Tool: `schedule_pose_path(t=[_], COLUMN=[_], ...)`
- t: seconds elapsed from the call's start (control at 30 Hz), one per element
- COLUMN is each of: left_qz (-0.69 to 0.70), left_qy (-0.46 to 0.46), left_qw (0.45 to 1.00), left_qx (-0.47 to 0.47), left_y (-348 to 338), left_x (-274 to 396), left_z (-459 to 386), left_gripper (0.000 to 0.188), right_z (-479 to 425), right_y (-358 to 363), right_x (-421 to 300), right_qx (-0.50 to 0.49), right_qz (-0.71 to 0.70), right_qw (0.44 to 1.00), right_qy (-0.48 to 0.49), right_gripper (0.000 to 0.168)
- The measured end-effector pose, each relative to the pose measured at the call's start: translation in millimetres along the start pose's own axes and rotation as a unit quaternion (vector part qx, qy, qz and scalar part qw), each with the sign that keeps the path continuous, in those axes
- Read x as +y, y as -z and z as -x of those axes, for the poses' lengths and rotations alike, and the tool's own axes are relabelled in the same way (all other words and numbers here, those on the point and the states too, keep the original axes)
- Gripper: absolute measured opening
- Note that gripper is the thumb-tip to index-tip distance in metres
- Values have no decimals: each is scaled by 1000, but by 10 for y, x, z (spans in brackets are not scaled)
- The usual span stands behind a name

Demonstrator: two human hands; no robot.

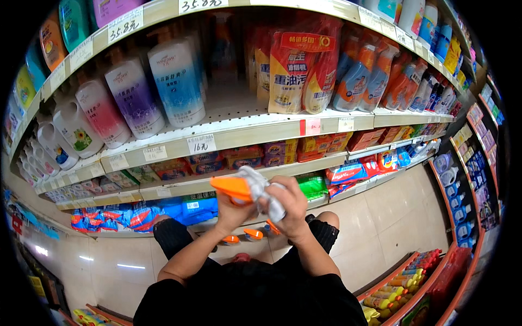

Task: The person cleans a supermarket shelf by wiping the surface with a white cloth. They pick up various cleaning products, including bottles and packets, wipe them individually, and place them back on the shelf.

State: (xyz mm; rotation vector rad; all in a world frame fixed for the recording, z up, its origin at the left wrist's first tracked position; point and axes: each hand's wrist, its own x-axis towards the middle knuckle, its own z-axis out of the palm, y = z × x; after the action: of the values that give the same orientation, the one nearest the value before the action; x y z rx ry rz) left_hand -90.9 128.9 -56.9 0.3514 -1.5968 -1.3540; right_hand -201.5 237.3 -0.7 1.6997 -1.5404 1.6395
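Observation:
In front of the shelves, my left hand (235, 212) grips a bottle with an orange spray head (231, 188), which is tilted with its nozzle end towards the left. My right hand (290, 205) clasps a crumpled whitish cloth (256, 183) pressed against the bottle. Most of the bottle's body is hidden by the cloth and my fingers. On the floor between my knees stand several more bottles with orange tops (253, 234), seen from above. Straight ahead, a white perforated shelf (232, 118) has a gap between a blue-and-white pump bottle (177, 83) and red-and-yellow pouches (291, 75).
Orange-headed spray bottles (355, 87) stand right of the pouches. Purple (135, 98) and pink (102, 112) bottles line the left side. Boxed soaps (240, 157) and detergent bags (200, 208) fill the lower shelves. A rack of yellow bottles (385, 295) stands behind on the right, above the tiled floor (391, 220).

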Motion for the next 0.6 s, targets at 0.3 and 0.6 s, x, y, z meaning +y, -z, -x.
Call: schedule_pose_path(t=[0.3,0.6], left_qz=[38,58], left_qy=[89,129], left_qw=[991,975], left_qx=[-88,-169], left_y=[27,14], left_x=[59,12], left_z=[-22,-65], left_gripper=[27,28], right_z=[355,1175], right_y=[-156,-529], right_x=[269,796], right_qx=[47,-98], right_qz=[-304,-484], right_qw=[896,683], right_qy=[-320,-539], right_gripper=[18,34])
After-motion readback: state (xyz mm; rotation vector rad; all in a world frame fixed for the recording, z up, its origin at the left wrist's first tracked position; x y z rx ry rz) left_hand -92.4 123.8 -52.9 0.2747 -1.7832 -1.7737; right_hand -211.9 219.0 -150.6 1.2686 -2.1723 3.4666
